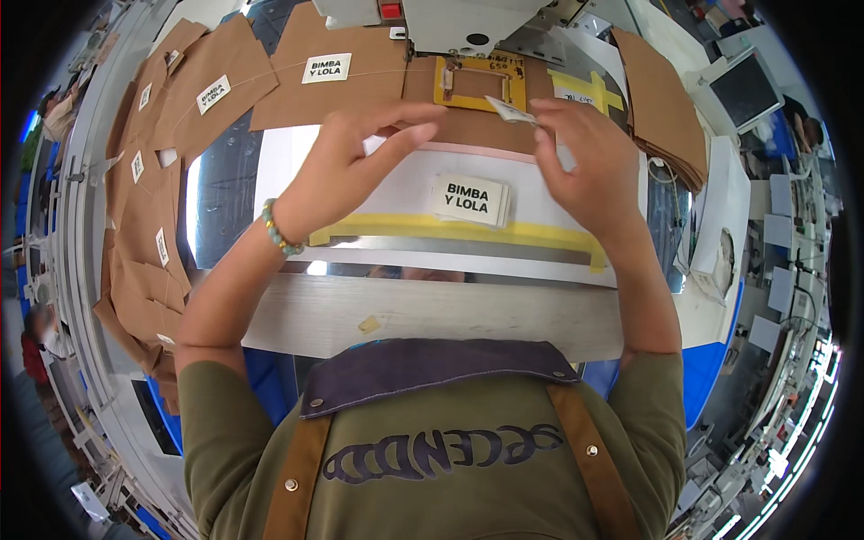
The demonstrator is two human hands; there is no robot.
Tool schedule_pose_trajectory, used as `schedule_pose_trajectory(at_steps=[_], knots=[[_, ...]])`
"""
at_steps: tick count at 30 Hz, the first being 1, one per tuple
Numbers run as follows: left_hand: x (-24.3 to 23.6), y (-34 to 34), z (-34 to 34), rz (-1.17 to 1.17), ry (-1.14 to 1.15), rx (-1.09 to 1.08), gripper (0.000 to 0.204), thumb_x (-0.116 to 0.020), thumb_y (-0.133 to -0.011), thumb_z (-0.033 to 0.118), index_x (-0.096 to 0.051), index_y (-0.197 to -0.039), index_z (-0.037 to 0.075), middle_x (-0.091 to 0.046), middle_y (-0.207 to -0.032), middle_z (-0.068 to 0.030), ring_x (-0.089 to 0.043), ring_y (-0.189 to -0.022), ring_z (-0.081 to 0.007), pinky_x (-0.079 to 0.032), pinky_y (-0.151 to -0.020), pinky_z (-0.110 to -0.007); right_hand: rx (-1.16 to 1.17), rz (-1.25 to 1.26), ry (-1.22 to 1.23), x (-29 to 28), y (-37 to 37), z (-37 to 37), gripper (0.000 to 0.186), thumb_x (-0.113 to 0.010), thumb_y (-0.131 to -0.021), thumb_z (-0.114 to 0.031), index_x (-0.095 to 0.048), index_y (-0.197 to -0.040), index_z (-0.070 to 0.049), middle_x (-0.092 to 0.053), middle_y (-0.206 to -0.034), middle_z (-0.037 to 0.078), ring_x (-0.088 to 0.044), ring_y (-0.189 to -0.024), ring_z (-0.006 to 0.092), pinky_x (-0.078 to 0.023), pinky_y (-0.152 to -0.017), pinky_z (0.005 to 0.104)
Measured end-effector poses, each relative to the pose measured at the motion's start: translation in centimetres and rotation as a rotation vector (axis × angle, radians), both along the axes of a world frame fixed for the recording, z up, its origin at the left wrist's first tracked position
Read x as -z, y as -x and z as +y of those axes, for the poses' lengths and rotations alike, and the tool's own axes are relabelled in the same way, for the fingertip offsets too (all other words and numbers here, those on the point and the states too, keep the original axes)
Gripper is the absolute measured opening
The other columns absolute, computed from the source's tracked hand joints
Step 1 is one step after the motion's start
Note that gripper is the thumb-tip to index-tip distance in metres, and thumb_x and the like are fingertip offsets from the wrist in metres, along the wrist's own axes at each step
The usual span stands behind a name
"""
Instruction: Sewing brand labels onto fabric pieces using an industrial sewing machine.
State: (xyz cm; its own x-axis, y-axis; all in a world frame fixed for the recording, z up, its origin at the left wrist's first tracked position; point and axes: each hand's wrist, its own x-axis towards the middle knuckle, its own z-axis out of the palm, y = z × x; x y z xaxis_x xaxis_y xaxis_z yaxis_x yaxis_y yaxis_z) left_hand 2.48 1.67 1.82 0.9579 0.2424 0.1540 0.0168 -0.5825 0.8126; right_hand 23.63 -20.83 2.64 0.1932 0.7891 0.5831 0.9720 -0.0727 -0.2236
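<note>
Over a pale worktable point(468, 308), the right hand point(594, 160) pinches a white label point(509, 111), upper centre; the left hand point(346, 162) is spread.

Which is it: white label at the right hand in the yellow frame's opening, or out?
Out: the label is held tilted by the right hand, overlapping the yellow frame's lower edge.

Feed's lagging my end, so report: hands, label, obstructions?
Right hand pinching white label. Left hand open, near brown panel. Yellow frame partly behind label in view, possibly obstructing.
</note>
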Motion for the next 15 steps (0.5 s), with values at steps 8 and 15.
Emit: schedule_pose_trajectory(at_steps=[8, 15], knots=[[1.2, -4.2, -1.8, 0.1, 0.688, -0.061, 0.03, -0.066, -0.112, 0.021, -0.077, -0.125, -0.003, -0.08, -0.11, -0.0049, -0.073, -0.1, -0.0102, -0.06, -0.096, -0.028, -0.176, -0.106, 0.004, -0.3, 1.3, 1.8, 0.012, -0.081, -0.089, -0.013, -0.075, -0.097, -0.006, -0.078, -0.114, 0.009, -0.075, -0.1, 0.0285, -0.061, -0.083, 0.0376], [1.5, -3.6, -1.7, 0.116, 0.695, -0.037, 0.029, -0.065, -0.112, 0.02, -0.077, -0.127, -0.001, -0.08, -0.11, -0.0041, -0.073, -0.1, -0.0094, -0.059, -0.097, -0.028, -0.057, 0.69, 0.085, -0.3, -0.6, 2.1, 0.023, -0.08, -0.098, -0.015, -0.081, -0.117, -0.003, -0.081, -0.11, 0.008, -0.075, -0.091, 0.0195, -0.061, -0.081, 0.0304]])
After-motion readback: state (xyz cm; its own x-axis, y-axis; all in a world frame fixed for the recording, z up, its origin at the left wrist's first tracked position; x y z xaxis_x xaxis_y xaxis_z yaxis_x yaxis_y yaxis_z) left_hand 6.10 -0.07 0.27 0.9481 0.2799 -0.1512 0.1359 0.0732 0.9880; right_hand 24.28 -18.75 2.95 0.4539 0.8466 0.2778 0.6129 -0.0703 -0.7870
